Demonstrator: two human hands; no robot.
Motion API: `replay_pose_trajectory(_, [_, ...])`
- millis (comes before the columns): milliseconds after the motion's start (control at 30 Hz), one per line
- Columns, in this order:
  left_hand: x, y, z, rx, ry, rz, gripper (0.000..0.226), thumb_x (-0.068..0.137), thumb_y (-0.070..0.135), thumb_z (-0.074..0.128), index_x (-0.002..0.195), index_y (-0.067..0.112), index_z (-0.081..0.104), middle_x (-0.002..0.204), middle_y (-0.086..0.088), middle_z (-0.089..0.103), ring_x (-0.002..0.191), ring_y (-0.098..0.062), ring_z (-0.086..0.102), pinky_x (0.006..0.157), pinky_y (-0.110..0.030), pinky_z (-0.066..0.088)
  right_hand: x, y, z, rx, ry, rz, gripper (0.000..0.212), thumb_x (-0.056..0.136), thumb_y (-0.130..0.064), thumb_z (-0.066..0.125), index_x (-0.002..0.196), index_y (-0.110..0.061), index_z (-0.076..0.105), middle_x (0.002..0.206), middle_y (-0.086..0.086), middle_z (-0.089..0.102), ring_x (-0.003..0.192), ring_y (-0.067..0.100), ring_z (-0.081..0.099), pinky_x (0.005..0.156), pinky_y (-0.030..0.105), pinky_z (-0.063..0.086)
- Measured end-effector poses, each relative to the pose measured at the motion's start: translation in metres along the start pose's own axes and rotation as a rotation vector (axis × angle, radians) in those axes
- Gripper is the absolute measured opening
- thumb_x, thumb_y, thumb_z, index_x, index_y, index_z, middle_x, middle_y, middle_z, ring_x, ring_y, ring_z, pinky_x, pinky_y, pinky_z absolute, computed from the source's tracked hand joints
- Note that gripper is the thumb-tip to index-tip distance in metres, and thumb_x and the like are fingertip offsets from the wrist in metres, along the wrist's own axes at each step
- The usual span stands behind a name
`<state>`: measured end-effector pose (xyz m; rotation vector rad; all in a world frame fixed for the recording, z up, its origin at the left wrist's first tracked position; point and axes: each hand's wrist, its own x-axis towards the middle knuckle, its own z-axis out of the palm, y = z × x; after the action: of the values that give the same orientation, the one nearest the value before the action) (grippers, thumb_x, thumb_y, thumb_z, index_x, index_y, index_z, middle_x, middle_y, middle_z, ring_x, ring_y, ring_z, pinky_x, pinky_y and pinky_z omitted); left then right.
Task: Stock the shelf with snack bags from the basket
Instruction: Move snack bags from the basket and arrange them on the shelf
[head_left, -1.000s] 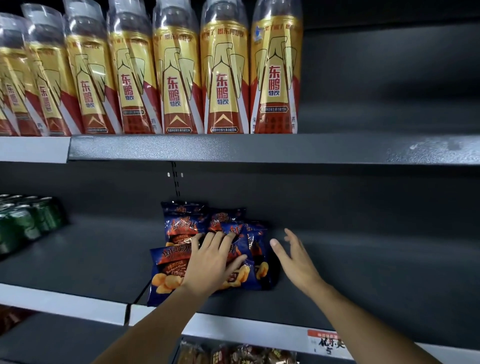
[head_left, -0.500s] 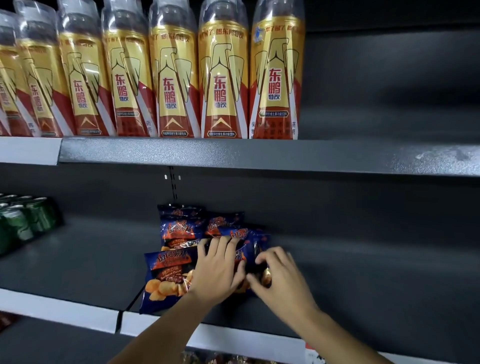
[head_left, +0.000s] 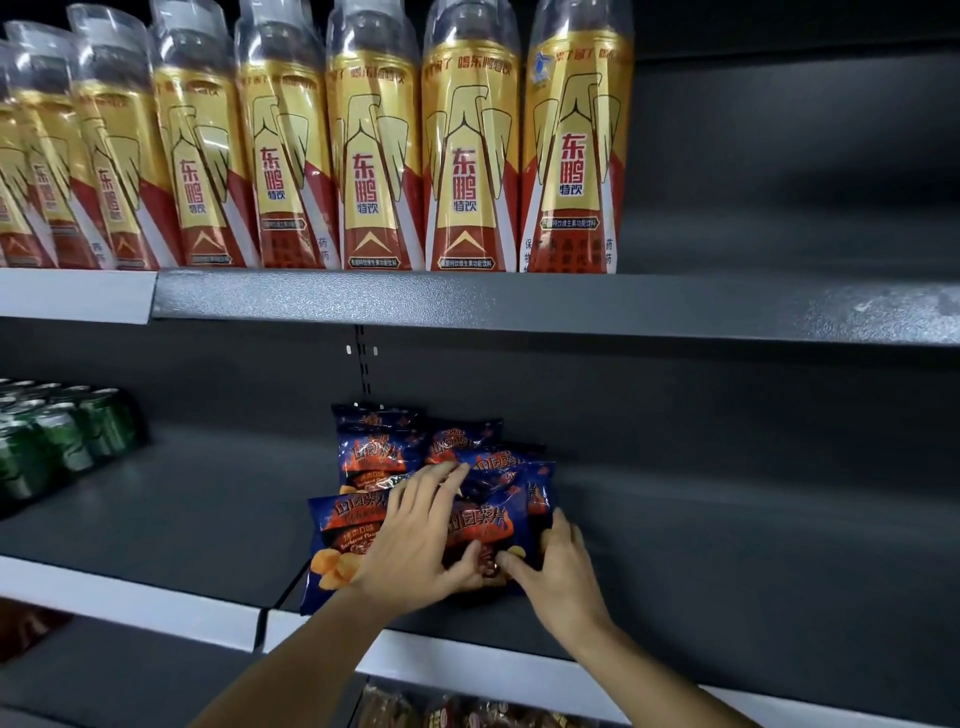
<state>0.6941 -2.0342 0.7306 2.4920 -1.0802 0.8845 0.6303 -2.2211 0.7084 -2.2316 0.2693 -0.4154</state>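
Because the snack bags (head_left: 436, 493) slump in a loose pile on the shelf (head_left: 727, 545), both grips steady the front bag: the left hand (head_left: 415, 545) presses flat on top, the right hand (head_left: 558, 566) pinches its near corner just beside it.

Front snack bag (head_left: 483, 525) half hidden by hands — leftmost bottles (head_left: 21, 171) cropped.

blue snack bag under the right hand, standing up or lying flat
Propped up, tilted back. The blue foil snack bag leans on the bags behind, its front facing out, with the left hand and right hand at its base.
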Motion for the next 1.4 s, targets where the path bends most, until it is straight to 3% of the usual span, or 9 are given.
replay_pose_trajectory(300, [-0.017, -0.027, -0.002, 0.157, 0.043, -0.106, 0.062, 0.091, 0.046, 0.050, 0.143, 0.012, 0.044, 0.140, -0.012, 0.043, 0.134, -0.030, 0.037, 0.107, -0.046, 0.040, 0.017, -0.014, 0.022, 0.198, -0.004, 0.043, 0.094, 0.062, -0.043, 0.090, 0.137, -0.013, 0.040, 0.131, 0.001, 0.043, 0.111, 0.012, 0.052, 0.092, 0.021, 0.045])
replay_pose_trajectory(467, [-0.018, -0.028, -0.004, 0.203, 0.060, -0.128, 0.068, 0.089, 0.057, 0.047, 0.142, 0.014, 0.046, 0.136, -0.012, 0.046, 0.126, -0.032, 0.045, 0.100, -0.045, 0.044, 0.047, -0.004, 0.008, 0.380, -0.241, 0.204, 0.156, 0.045, -0.058, 0.094, 0.154, -0.024, -0.012, 0.151, -0.004, 0.035, 0.139, 0.018, 0.038, 0.114, 0.032, 0.031])
replay_pose_trajectory(533, [-0.020, -0.030, -0.003, 0.178, 0.060, -0.155, 0.073, 0.089, 0.061, 0.046, 0.142, 0.011, 0.044, 0.135, -0.011, 0.047, 0.123, -0.029, 0.048, 0.099, -0.041, 0.046, 0.050, -0.003, 0.008, 0.451, -0.369, 0.170, 0.140, 0.061, -0.038, 0.093, 0.155, -0.024, -0.010, 0.142, -0.009, 0.045, 0.132, 0.012, 0.047, 0.104, 0.023, 0.037])
replay_pose_trajectory(667, [-0.026, -0.039, 0.000, 0.141, 0.064, -0.169, 0.073, 0.091, 0.060, 0.042, 0.141, 0.007, 0.043, 0.136, -0.013, 0.047, 0.119, -0.026, 0.054, 0.096, -0.033, 0.049, 0.049, -0.006, 0.023, 0.437, -0.339, -0.009, 0.086, 0.068, -0.027, 0.090, 0.135, -0.034, 0.037, 0.127, -0.013, 0.061, 0.109, -0.006, 0.059, 0.085, 0.011, 0.048])
replay_pose_trajectory(867, [-0.023, -0.052, 0.000, 0.139, 0.053, -0.165, 0.069, 0.089, 0.052, 0.055, 0.141, 0.010, 0.044, 0.142, -0.014, 0.045, 0.117, -0.027, 0.058, 0.093, -0.034, 0.052, 0.054, -0.013, 0.041, 0.485, -0.310, -0.071, 0.075, 0.071, -0.028, 0.087, 0.126, -0.043, 0.037, 0.128, -0.013, 0.059, 0.114, 0.000, 0.059, 0.094, 0.022, 0.051])
replay_pose_trajectory(1033, [-0.021, -0.051, 0.002, 0.088, 0.018, -0.159, 0.070, 0.090, 0.052, 0.050, 0.145, 0.011, 0.039, 0.147, -0.010, 0.039, 0.123, -0.024, 0.054, 0.097, -0.030, 0.048, 0.051, -0.010, 0.037, 0.487, -0.344, -0.030, 0.102, 0.064, -0.042, 0.090, 0.145, -0.036, 0.027, 0.135, -0.012, 0.055, 0.119, 0.003, 0.056, 0.103, 0.036, 0.049])
replay_pose_trajectory(1200, [-0.010, -0.039, 0.008, 0.084, -0.046, -0.089, 0.070, 0.094, 0.059, 0.037, 0.147, 0.012, 0.035, 0.150, -0.007, 0.037, 0.137, -0.024, 0.040, 0.107, -0.040, 0.043, 0.045, -0.008, 0.027, 0.455, -0.342, -0.009, 0.115, 0.056, -0.040, 0.093, 0.144, -0.040, 0.020, 0.139, -0.010, 0.053, 0.122, -0.001, 0.054, 0.107, 0.033, 0.045])
replay_pose_trajectory(1300, [-0.016, -0.037, 0.004, 0.099, -0.060, -0.085, 0.071, 0.097, 0.059, 0.036, 0.154, 0.018, 0.022, 0.159, -0.001, 0.023, 0.148, -0.020, 0.016, 0.118, -0.043, 0.022, 0.038, -0.015, 0.015, 0.409, -0.322, 0.087, 0.149, 0.051, -0.050, 0.094, 0.156, -0.026, -0.009, 0.156, -0.005, 0.033, 0.140, 0.009, 0.035, 0.116, 0.032, 0.029])
replay_pose_trajectory(1400, [-0.021, -0.038, -0.010, 0.105, -0.039, -0.076, 0.077, 0.095, 0.057, 0.040, 0.156, 0.019, 0.013, 0.162, 0.001, 0.012, 0.150, -0.019, 0.004, 0.120, -0.043, 0.009, 0.023, -0.019, 0.000, 0.406, -0.234, 0.081, 0.139, 0.062, -0.047, 0.089, 0.156, -0.025, -0.011, 0.158, -0.006, 0.024, 0.146, 0.013, 0.022, 0.112, 0.026, 0.023])
